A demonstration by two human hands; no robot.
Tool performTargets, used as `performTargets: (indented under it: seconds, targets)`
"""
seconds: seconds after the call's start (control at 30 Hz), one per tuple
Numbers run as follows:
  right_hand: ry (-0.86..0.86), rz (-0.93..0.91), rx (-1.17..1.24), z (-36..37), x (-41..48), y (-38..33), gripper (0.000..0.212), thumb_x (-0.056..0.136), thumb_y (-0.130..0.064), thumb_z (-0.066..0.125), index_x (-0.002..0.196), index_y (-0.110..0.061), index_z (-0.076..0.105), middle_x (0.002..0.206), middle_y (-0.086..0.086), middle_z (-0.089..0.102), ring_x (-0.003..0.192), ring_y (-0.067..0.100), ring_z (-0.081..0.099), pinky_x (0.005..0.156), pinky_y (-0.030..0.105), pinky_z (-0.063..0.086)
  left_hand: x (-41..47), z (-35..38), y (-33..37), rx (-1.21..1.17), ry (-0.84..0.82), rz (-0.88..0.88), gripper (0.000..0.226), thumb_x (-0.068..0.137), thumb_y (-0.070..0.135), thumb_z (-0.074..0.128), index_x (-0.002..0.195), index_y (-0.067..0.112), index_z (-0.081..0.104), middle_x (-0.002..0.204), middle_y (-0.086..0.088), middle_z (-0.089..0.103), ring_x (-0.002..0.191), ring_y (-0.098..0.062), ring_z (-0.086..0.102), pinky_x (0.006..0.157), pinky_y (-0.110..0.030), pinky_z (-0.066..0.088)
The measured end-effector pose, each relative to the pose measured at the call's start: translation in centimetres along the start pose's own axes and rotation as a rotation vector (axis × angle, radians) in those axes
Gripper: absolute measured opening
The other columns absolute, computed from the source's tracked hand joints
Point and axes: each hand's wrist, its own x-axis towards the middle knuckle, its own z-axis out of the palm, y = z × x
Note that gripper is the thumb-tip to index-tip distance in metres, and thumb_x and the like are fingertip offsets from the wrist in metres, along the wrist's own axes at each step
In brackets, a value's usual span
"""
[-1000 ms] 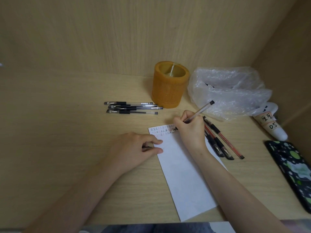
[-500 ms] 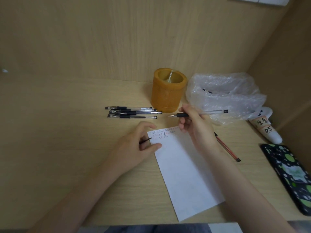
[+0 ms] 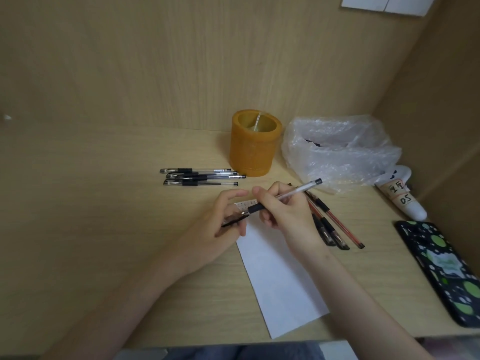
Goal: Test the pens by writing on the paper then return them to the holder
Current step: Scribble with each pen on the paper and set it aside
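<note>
Your right hand [image 3: 285,214] pinched clear gel pen [image 3: 294,191] at black rubber grip, above top edge of paper [image 3: 280,281]; holder [image 3: 253,154] at 12 o'clock. Your left hand [image 3: 218,235] pinched what looked like its cap [image 3: 233,221]. Pen light, stiff, barrel likely slippery; grip sleeve safest hold.

Wooden desk [image 3: 104,229] seen from above. The right hand [image 3: 288,211] grips a clear pen [image 3: 288,195], its tip meeting a black cap [image 3: 235,220] pinched in the left hand [image 3: 220,227], over the far end of a white paper [image 3: 280,279] that reaches the front edge. An orange holder [image 3: 255,146] stands near the back edge. Black pens [image 3: 200,176] lie just left of it, and mixed pens [image 3: 335,227] lie right of the paper.
</note>
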Motion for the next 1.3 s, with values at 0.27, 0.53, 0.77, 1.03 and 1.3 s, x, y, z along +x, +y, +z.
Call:
performTargets:
  seconds: [0.27,0.53,0.77,1.03,1.3]
  targets:
    - [-0.136,-0.026,-0.063,-0.4,-1.0,-0.2,0.019,0.072,-0.030,0.072,0.074,-0.013,0.067,0.053,0.002,0.053,0.045,0.010,0.043,0.044,0.015,0.035,-0.4,-0.3,0.1,-0.126,0.175,-0.079,0.015,0.090,0.010,0.055,0.096,0.023,0.061,0.079,-0.003,0.069,0.060,-0.013,0.064,0.055,-0.025,0.049]
    - [-0.017,-0.010,-0.106,-1.0,-1.6,0.8,0.034,0.080,-0.029,0.070,0.078,0.005,0.065,0.057,0.009,0.049,0.048,0.009,0.039,0.049,0.017,0.034,-0.5,1.6,0.7,-0.052,0.227,-0.102,0.019,0.091,0.018,0.054,0.077,0.013,0.066,0.049,0.008,0.050,0.043,-0.002,0.042,0.048,-0.012,0.035]
    - [-0.058,0.008,-0.166,-2.0,-1.9,0.2,0.055,0.073,-0.037,0.071,0.083,0.016,0.058,0.050,0.004,0.040,0.043,0.009,0.031,0.043,0.014,0.028,-0.4,3.1,0.8,-0.202,0.185,-0.192,0.024,0.093,0.018,0.050,0.073,0.014,0.062,0.044,0.011,0.045,0.042,-0.002,0.036,0.046,-0.016,0.032]
    - [0.065,-0.046,-0.406,-1.4,-1.3,-1.3,0.038,0.100,-0.032,0.044,0.066,-0.014,0.046,0.054,0.002,0.049,0.048,0.014,0.044,0.051,0.029,0.035,0.9,2.1,2.8,0.014,0.042,-0.119,0.030,0.091,0.044,0.043,0.085,0.027,0.066,0.061,0.016,0.064,0.052,-0.005,0.053,0.058,-0.019,0.044]
    - [-0.009,0.146,-1.510,-6.2,-0.3,-2.1,0.025,0.094,-0.037,0.050,0.098,-0.012,0.052,0.094,0.006,0.061,0.085,0.030,0.059,0.066,0.032,0.037,3.1,-3.9,-4.3,0.707,0.425,-0.045,0.022,0.088,0.006,0.055,0.106,0.013,0.066,0.107,-0.005,0.062,0.103,-0.025,0.052,0.087,-0.029,0.037]
